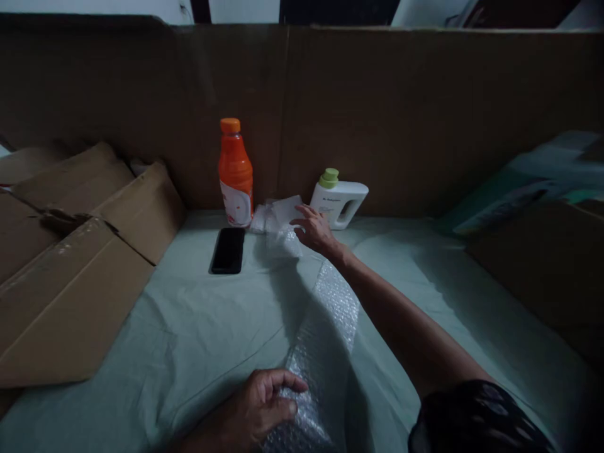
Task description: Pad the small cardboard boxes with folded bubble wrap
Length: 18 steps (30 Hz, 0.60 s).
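A long strip of bubble wrap [333,302] runs away from me across the cloth. My left hand [264,402] is low in the head view at the strip's near left edge, its thumb and index finger apart; whether it touches the wrap I cannot tell. My right hand [315,231] reaches far forward with fingers stretched out over small pieces of clear bubble wrap [283,244]. A thin whitish square [286,209] lies among them, by the fingertips. Right behind this hand stands a white jug [353,196] with a green cap, partly covered by the hand.
An orange bottle [236,163] stands left of the pieces, with a black phone [228,250] before it. Open cardboard boxes [85,277] take up the left side. A cardboard wall [377,113] closes the back. At right, a blurred greenish jug [509,189] leans over another box [528,270].
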Available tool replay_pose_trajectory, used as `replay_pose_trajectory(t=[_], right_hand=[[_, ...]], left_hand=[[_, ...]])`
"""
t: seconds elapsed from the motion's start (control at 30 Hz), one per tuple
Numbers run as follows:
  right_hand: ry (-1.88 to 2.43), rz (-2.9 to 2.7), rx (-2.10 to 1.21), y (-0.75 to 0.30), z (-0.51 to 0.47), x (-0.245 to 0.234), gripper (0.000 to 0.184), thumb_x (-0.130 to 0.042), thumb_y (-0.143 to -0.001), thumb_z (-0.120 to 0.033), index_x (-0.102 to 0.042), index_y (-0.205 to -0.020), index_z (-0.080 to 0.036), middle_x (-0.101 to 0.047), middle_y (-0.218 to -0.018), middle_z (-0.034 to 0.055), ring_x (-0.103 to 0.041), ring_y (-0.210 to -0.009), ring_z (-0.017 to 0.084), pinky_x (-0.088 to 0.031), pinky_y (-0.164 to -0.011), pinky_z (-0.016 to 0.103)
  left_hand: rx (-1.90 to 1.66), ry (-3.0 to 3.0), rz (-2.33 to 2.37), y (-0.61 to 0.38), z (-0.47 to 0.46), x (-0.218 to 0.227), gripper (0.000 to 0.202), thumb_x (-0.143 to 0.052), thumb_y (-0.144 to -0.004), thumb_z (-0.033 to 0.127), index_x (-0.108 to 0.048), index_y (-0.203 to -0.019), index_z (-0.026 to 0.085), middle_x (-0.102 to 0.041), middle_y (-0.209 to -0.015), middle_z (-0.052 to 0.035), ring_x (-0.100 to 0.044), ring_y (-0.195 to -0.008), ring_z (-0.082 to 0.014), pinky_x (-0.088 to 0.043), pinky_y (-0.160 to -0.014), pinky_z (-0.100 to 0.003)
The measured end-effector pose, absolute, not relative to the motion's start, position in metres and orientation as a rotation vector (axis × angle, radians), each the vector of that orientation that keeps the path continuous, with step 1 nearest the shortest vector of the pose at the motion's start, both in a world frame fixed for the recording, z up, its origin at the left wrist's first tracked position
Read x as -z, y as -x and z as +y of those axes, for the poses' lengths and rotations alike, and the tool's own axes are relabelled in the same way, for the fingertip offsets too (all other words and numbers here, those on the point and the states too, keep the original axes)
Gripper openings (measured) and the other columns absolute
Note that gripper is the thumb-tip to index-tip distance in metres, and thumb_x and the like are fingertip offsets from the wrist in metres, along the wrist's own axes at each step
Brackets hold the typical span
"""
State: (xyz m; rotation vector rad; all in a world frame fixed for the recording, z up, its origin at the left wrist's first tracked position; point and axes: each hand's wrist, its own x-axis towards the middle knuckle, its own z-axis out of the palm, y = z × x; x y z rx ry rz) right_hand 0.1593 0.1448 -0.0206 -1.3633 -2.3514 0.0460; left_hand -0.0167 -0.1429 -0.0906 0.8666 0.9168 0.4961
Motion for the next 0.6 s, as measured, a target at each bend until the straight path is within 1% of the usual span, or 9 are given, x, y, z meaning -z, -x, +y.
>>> replay_pose_trajectory(t=[0.03, 0.1, 0.17, 0.23, 0.3, 0.37, 0.43, 0.53, 0.6], right_hand=[[1.369, -2.346, -0.073, -0.167, 0.14, 0.023, 0.028, -0.059, -0.084, -0.013, -0.076, -0.105, -0.017, -0.057, -0.144, 0.0114, -0.048, -0.135, 0.033, -0.039, -0.108, 0.052], [1.365, -2.325, -0.12, -0.19, 0.118, 0.029, 0.028, -0.056, -0.089, -0.016, -0.075, -0.109, -0.02, -0.062, -0.139, 0.0069, -0.055, -0.128, 0.026, -0.041, -0.108, 0.045], [1.4, -2.313, -0.193, -0.22, 0.084, 0.036, 0.028, -0.054, -0.093, -0.02, -0.074, -0.113, -0.021, -0.066, -0.133, 0.0056, -0.06, -0.123, 0.022, -0.045, -0.106, 0.04], [1.56, -2.319, -0.213, -0.25, 0.048, 0.045, 0.028, -0.059, -0.092, -0.024, -0.073, -0.116, -0.021, -0.067, -0.131, 0.0076, -0.062, -0.119, 0.024, -0.048, -0.102, 0.038], [1.789, -2.298, -0.14, -0.273, 0.02, 0.056, 0.035, -0.067, -0.087, -0.027, -0.07, -0.121, -0.018, -0.064, -0.134, 0.0135, -0.062, -0.118, 0.03, -0.048, -0.1, 0.042], [1.924, -2.251, -0.055, -0.284, 0.005, 0.067, 0.043, -0.071, -0.084, -0.028, -0.068, -0.124, -0.014, -0.062, -0.134, 0.0195, -0.062, -0.116, 0.034, -0.048, -0.097, 0.046], [1.912, -2.238, -0.033, -0.284, 0.002, 0.073, 0.035, -0.07, -0.085, -0.026, -0.07, -0.118, -0.014, -0.065, -0.129, 0.0191, -0.063, -0.114, 0.034, -0.047, -0.094, 0.045], [1.799, -2.29, -0.017, -0.27, 0.008, 0.067, 0.017, -0.065, -0.087, -0.018, -0.074, -0.101, -0.017, -0.071, -0.119, 0.0121, -0.062, -0.114, 0.03, -0.044, -0.094, 0.041], [1.727, -2.307, 0.018, -0.256, 0.013, 0.055, 0.014, -0.061, -0.09, -0.017, -0.074, -0.095, -0.017, -0.072, -0.119, 0.0112, -0.061, -0.116, 0.028, -0.042, -0.095, 0.041]], left_hand=[[-0.484, -0.867, 0.932, 0.018, -0.143, 0.087, 0.06, -0.072, -0.074, 0.056, -0.066, -0.117, 0.014, -0.054, -0.079, -0.0003, -0.047, -0.069, -0.0125, -0.036, -0.066, -0.025], [-0.475, -0.871, 0.944, 0.02, -0.145, 0.083, 0.056, -0.069, -0.078, 0.051, -0.064, -0.121, 0.015, -0.057, -0.084, -0.002, -0.05, -0.073, -0.0138, -0.04, -0.069, -0.026], [-0.472, -0.88, 0.94, 0.022, -0.147, 0.08, 0.053, -0.069, -0.079, 0.048, -0.064, -0.121, 0.015, -0.059, -0.087, -0.0029, -0.051, -0.075, -0.014, -0.041, -0.071, -0.026], [-0.475, -0.881, 0.935, 0.023, -0.147, 0.08, 0.053, -0.07, -0.079, 0.048, -0.064, -0.12, 0.015, -0.06, -0.087, -0.003, -0.052, -0.075, -0.0137, -0.042, -0.071, -0.026], [-0.472, -0.871, 0.933, 0.023, -0.147, 0.081, 0.056, -0.072, -0.077, 0.05, -0.064, -0.119, 0.014, -0.06, -0.086, -0.0028, -0.053, -0.073, -0.0134, -0.042, -0.07, -0.026], [-0.473, -0.872, 0.943, 0.02, -0.146, 0.081, 0.06, -0.074, -0.074, 0.053, -0.064, -0.117, 0.014, -0.061, -0.085, -0.0029, -0.053, -0.071, -0.013, -0.042, -0.067, -0.026], [-0.481, -0.877, 0.968, 0.017, -0.146, 0.079, 0.063, -0.077, -0.07, 0.056, -0.065, -0.115, 0.013, -0.062, -0.086, -0.0031, -0.054, -0.07, -0.0131, -0.042, -0.066, -0.026], [-0.491, -0.894, 1.01, 0.016, -0.151, 0.076, 0.066, -0.08, -0.066, 0.058, -0.067, -0.112, 0.012, -0.064, -0.085, -0.0034, -0.056, -0.072, -0.0145, -0.043, -0.067, -0.026], [-0.488, -0.926, 1.034, 0.019, -0.154, 0.073, 0.066, -0.08, -0.066, 0.058, -0.069, -0.112, 0.012, -0.068, -0.088, -0.0051, -0.058, -0.077, -0.0164, -0.045, -0.071, -0.028]])
